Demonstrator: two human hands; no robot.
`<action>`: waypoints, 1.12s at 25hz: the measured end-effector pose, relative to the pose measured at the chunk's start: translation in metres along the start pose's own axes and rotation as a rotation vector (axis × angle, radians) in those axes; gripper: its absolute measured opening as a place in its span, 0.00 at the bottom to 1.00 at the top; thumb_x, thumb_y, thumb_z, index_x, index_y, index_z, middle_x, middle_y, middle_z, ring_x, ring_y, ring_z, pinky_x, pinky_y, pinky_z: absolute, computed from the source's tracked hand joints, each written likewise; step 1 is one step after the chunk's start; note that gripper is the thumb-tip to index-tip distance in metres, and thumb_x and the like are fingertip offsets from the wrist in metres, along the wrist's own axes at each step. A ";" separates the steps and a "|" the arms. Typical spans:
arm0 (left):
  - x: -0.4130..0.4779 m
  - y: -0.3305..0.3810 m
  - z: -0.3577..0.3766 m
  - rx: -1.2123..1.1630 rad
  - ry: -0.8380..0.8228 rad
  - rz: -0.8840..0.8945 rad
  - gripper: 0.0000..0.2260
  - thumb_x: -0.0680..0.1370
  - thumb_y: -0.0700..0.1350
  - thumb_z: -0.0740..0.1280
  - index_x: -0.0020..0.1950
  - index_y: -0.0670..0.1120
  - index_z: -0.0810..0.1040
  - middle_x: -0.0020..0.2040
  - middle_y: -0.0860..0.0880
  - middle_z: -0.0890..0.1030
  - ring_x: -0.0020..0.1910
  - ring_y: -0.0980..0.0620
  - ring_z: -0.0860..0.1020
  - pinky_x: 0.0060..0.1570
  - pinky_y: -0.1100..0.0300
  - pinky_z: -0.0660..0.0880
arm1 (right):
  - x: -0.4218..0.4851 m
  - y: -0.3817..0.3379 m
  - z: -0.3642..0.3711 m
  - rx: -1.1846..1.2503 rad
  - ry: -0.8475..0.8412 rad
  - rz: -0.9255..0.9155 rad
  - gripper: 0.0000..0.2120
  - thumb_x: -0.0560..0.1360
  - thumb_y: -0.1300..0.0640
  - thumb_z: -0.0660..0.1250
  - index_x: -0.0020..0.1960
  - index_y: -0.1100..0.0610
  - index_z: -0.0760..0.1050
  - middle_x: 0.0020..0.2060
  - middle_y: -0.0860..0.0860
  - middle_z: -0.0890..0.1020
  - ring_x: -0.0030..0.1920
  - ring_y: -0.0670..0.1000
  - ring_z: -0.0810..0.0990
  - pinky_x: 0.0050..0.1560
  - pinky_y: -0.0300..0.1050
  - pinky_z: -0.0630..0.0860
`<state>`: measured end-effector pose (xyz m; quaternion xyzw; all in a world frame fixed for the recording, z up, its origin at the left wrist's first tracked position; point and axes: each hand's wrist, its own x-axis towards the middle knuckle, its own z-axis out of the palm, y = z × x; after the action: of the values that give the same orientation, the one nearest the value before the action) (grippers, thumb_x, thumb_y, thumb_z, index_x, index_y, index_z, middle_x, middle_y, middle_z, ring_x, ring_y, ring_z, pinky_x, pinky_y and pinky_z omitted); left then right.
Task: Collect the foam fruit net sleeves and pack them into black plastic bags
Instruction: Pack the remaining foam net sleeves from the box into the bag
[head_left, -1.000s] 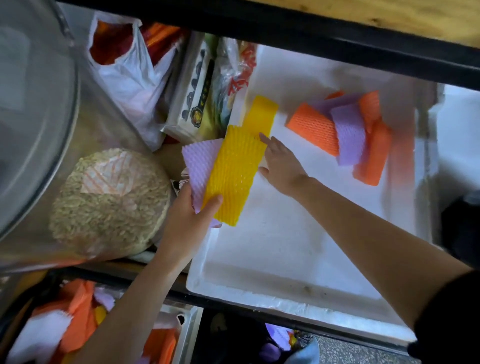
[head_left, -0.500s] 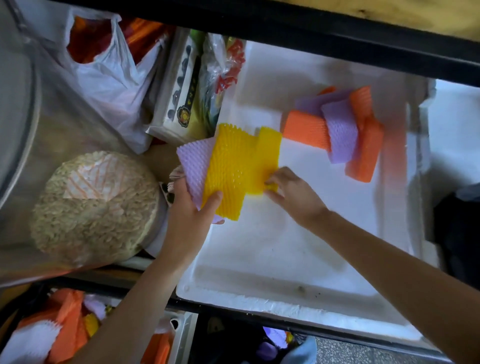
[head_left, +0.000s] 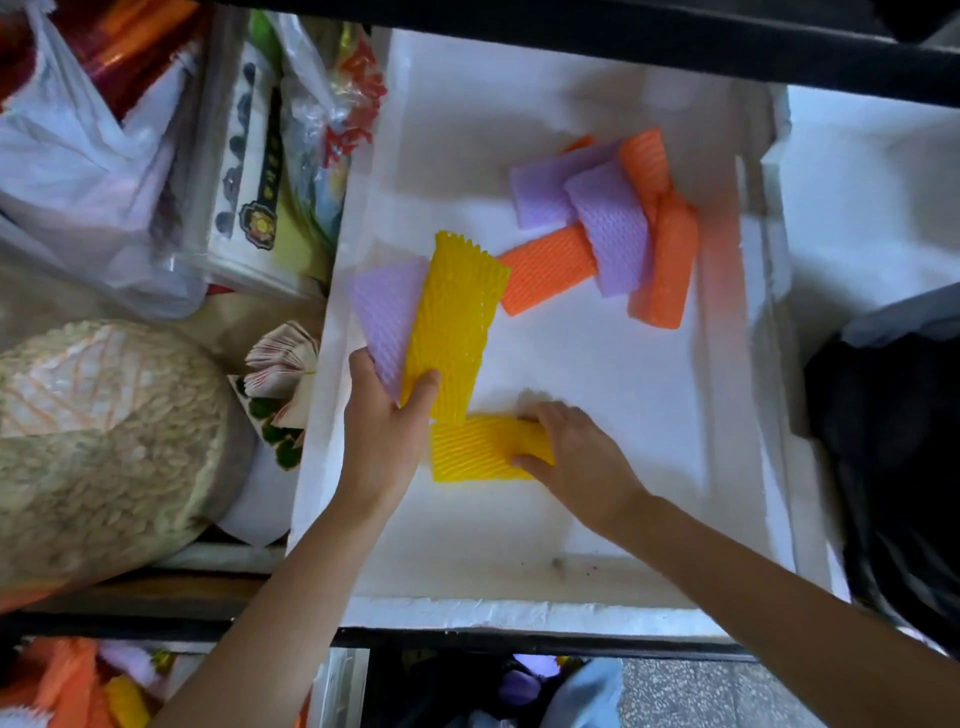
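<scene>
Our right hand (head_left: 576, 457) has drawn a yellow sleeve (head_left: 478, 449) nearer, pinching it on the box (head_left: 519, 608) floor; our left hand (head_left: 384, 441) grips a yellow-and-purple stack (head_left: 454, 317). A pile (head_left: 613, 228) waits far right; bagging, we judge, is still ahead.

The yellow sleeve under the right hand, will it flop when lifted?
Probably light: the yellow sleeve is thin foam mesh. Likely fairly stiff, since the held sleeves stick up from the left hand without drooping. Unlikely to roll; it lies flat.
</scene>
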<state>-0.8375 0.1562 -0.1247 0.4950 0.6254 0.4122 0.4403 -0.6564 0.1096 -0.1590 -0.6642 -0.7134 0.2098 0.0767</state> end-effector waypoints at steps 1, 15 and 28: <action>0.000 -0.004 0.000 0.010 0.016 -0.005 0.16 0.76 0.37 0.67 0.60 0.34 0.67 0.54 0.42 0.74 0.50 0.61 0.75 0.47 0.73 0.68 | 0.000 0.003 -0.002 0.016 0.013 0.038 0.21 0.75 0.48 0.66 0.66 0.55 0.69 0.60 0.53 0.75 0.60 0.55 0.73 0.57 0.46 0.68; -0.025 0.003 0.038 -0.208 -0.159 -0.269 0.14 0.71 0.46 0.74 0.47 0.48 0.69 0.41 0.53 0.76 0.41 0.55 0.77 0.40 0.58 0.75 | -0.010 -0.029 -0.021 0.542 0.147 0.213 0.16 0.79 0.53 0.62 0.65 0.55 0.70 0.51 0.52 0.73 0.48 0.51 0.75 0.53 0.44 0.72; -0.009 -0.011 0.021 -0.107 -0.048 -0.114 0.16 0.72 0.38 0.73 0.39 0.48 0.65 0.33 0.53 0.68 0.28 0.65 0.71 0.27 0.71 0.66 | 0.102 0.091 -0.048 -0.012 0.389 0.299 0.26 0.78 0.63 0.57 0.74 0.63 0.57 0.72 0.61 0.62 0.64 0.65 0.67 0.63 0.51 0.60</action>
<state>-0.8193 0.1471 -0.1394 0.4442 0.6189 0.4072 0.5038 -0.5654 0.2215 -0.1693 -0.7906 -0.5804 0.0825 0.1768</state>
